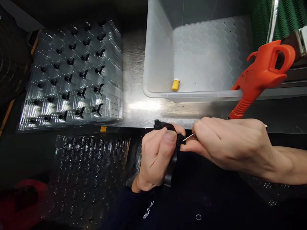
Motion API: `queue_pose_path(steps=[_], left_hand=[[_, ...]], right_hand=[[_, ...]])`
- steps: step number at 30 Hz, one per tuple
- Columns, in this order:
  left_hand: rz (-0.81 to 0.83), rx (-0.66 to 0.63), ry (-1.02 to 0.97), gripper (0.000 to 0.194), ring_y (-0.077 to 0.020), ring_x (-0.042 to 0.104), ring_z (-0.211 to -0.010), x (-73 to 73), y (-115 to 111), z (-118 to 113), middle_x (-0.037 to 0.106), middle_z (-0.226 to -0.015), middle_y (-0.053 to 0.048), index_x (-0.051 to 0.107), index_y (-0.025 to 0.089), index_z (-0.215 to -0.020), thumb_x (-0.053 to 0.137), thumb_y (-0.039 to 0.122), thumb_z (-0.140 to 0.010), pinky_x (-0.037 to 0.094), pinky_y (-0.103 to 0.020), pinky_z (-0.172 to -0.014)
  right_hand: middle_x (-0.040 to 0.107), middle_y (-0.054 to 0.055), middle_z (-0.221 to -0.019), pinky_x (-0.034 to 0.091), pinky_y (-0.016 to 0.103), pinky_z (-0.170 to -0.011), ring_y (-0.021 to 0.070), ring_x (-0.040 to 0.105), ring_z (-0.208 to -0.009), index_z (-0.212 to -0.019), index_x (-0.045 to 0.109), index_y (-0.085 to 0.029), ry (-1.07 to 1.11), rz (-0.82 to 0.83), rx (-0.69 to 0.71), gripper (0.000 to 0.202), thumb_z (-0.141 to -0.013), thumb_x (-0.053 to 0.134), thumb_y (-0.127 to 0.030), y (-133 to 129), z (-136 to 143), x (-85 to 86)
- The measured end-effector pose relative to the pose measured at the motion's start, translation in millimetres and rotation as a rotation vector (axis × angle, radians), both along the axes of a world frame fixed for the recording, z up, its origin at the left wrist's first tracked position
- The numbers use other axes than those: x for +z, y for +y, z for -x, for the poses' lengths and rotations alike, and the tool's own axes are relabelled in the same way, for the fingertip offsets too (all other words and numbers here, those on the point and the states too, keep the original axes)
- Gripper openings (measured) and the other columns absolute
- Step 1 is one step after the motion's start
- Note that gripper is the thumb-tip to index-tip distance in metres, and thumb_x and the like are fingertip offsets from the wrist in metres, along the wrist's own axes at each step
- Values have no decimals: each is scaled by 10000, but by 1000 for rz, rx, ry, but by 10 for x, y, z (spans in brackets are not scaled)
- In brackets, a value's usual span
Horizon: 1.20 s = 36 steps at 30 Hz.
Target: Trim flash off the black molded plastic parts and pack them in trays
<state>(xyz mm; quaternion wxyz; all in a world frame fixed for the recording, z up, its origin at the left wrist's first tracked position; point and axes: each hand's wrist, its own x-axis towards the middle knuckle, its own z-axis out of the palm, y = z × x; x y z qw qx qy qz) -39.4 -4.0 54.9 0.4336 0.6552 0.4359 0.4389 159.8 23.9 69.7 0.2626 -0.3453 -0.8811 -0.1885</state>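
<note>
My left hand [157,156] is closed around a curved black plastic part [168,174], its thumb pressed on top and a short round stub poking out at the upper end. From the other side my right hand [230,143] grips a small knife [189,137]. Only the knife's thin, pale blade shows clearly, since my fingers cover most of the handle. The blade's tip meets or nearly meets the black part near my left thumb; I cannot tell if it is cutting in. My right thumb lies close beside the part.
A clear moulded tray [115,80] with black parts in rows stands on the metal bench [134,57]. A translucent bin [158,48] holds a small yellow container [176,84]. An orange air gun [257,73] hangs over its rim. Another clear tray [91,172] lies lower left.
</note>
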Motion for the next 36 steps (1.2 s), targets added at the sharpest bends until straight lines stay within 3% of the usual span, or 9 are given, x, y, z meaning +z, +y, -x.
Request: queue_pose_path(steps=[7, 12, 22, 26, 32, 36], left_hand=[[-6, -2, 6, 489, -176, 668, -696, -26, 27, 16, 713, -775, -19, 796, 212, -953, 445, 457, -1188, 517, -346, -669], [-60, -11, 9, 466, -164, 670, -694, -47, -9, 29, 708, -772, -1, 799, 224, -1003, 428, 430, -1196, 515, -329, -660], [-141, 1, -8, 377, -168, 651, -709, -81, -26, 36, 723, -825, -15, 752, 212, -992, 465, 374, -1175, 500, -331, -668], [-119, -7, -19, 383, -195, 646, -717, -75, -37, 37, 721, -839, -38, 768, 216, -1028, 441, 350, -1176, 494, -362, -688], [-64, -8, 12, 421, -200, 704, -721, -43, -35, 42, 771, -845, -49, 782, 216, -981, 449, 388, -1172, 548, -358, -692], [28, -28, 54, 554, -218, 711, -676, -3, -23, 35, 757, -763, -56, 754, 222, -888, 399, 543, -1167, 565, -366, -631]], right_hand=[[379, -53, -544, 255, 282, -494, 87, 340, -477, -623, 447, -204, 5, 44, 32, 653, -1229, 302, -396, -20, 14, -36], [347, -46, -541, 247, 294, -490, 90, 323, -498, -586, 439, -200, 49, 57, 7, 685, -1207, 368, -479, -27, 7, -18], [363, -48, -533, 232, 279, -487, 70, 348, -461, -598, 441, -193, 6, 38, 11, 701, -1225, 280, -463, -40, -2, -21], [365, -53, -535, 223, 273, -480, 68, 337, -456, -612, 436, -193, 8, 49, 28, 703, -1214, 284, -522, -49, -8, -38], [388, -49, -532, 240, 276, -494, 86, 345, -466, -626, 457, -196, 19, 102, 55, 675, -1231, 275, -435, -65, 4, -52], [389, -48, -511, 252, 272, -483, 74, 360, -462, -592, 449, -192, 84, 101, 41, 700, -1216, 337, -491, -51, 24, -39]])
